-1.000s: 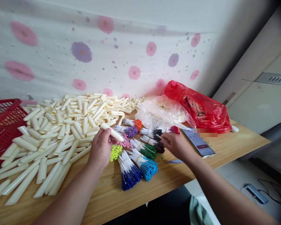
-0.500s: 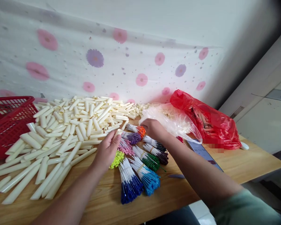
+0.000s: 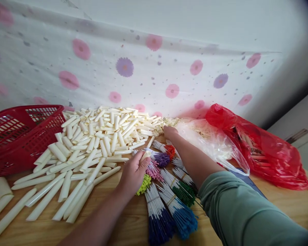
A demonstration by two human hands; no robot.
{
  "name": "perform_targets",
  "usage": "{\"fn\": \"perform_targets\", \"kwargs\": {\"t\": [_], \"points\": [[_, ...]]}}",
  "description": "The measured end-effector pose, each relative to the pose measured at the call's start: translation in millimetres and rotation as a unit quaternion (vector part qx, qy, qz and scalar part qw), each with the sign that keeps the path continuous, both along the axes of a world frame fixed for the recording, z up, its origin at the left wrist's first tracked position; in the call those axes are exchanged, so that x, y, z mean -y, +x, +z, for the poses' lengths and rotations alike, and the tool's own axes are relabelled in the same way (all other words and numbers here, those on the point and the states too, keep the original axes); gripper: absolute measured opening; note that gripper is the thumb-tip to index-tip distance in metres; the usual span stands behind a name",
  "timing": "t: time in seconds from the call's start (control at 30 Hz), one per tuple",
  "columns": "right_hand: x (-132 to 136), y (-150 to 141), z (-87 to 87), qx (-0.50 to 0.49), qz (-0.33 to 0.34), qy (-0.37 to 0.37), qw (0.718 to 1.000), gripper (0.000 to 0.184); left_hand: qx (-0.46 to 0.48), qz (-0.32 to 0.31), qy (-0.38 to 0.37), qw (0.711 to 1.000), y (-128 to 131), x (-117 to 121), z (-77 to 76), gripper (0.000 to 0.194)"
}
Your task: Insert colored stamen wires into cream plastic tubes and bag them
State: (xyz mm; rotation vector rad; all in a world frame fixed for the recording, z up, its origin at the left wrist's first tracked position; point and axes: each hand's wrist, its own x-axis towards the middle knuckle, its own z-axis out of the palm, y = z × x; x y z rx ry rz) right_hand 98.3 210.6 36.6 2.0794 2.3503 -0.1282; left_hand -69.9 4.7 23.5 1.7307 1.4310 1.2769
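My left hand (image 3: 132, 172) is closed around a short cream tube (image 3: 146, 155), whose end shows above the thumb. Just right of it lie banded bundles of white sticks with coloured tips: a yellow bundle (image 3: 145, 184), a pink bundle (image 3: 154, 171), a dark blue bundle (image 3: 159, 218) and several others. My right hand (image 3: 170, 132) reaches across the orange-tipped bundle (image 3: 166, 148) to a heap of small cream pieces (image 3: 170, 121) by the wall. Its fingers are hidden behind the back of the hand.
A large pile of cream tubes (image 3: 102, 140) spreads over the wooden table (image 3: 128, 222). A red basket (image 3: 23, 143) stands at the left. To the right are a clear plastic bag (image 3: 215, 140), a red plastic bag (image 3: 279, 157) and a partly covered phone (image 3: 248, 181).
My right hand has moved forward, from above the orange-tipped bundle to the small cream pieces. My left hand keeps its hold on the tube. The view has shifted left.
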Motion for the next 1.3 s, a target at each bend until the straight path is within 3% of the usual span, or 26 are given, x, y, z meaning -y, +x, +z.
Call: {"fn": "perform_targets", "kwargs": {"t": [0.17,0.33,0.37,0.43,0.5,0.6,0.77,0.97,1.03,1.13,1.2,1.3], "points": [[29.5,5.5,14.0,-0.132,0.065,0.047,0.988,0.027,-0.012,-0.007,-0.003,1.000,0.0,-3.0,-3.2,0.032],[108.8,25.3,26.7,-0.285,0.187,0.045,0.939,0.027,-0.038,-0.018,0.021,0.999,1.6,-1.6,-2.8,0.036],[126.2,30.4,26.7,-0.324,0.221,0.042,0.919,0.026,-0.041,-0.026,0.029,0.998,2.5,-0.3,-2.0,0.036],[156.6,39.8,25.1,-0.465,0.303,0.055,0.830,0.021,-0.051,-0.053,0.050,0.996,4.4,3.0,-0.3,0.035],[178.2,47.0,23.0,-0.528,0.331,0.074,0.778,0.018,-0.079,-0.088,0.069,0.991,6.1,6.2,1.5,0.033],[194.0,53.7,22.0,-0.505,0.349,0.101,0.783,0.012,-0.148,-0.116,0.080,0.979,7.1,9.8,3.6,0.031],[194.9,59.3,23.1,-0.442,0.395,0.110,0.798,0.012,-0.274,-0.118,0.109,0.948,6.8,13.4,4.6,0.035],[190.1,65.9,21.4,-0.461,0.396,0.069,0.791,0.016,-0.312,-0.110,0.098,0.939,12.2,19.1,7.7,0.035],[191.1,65.1,20.8,-0.497,0.376,0.030,0.781,0.029,-0.308,-0.131,0.075,0.939,18.4,22.8,10.3,0.035],[196.3,55.8,17.6,-0.601,0.305,0.026,0.739,0.049,-0.312,-0.190,0.054,0.929,30.9,31.0,12.0,0.035],[200.7,46.4,14.0,-0.640,0.265,0.038,0.720,0.053,-0.320,-0.211,0.052,0.922,38.4,36.8,11.0,0.034],[205.1,36.0,8.8,-0.646,0.245,0.065,0.720,0.053,-0.339,-0.190,0.057,0.920,44.6,43.1,8.3,0.032]]}}
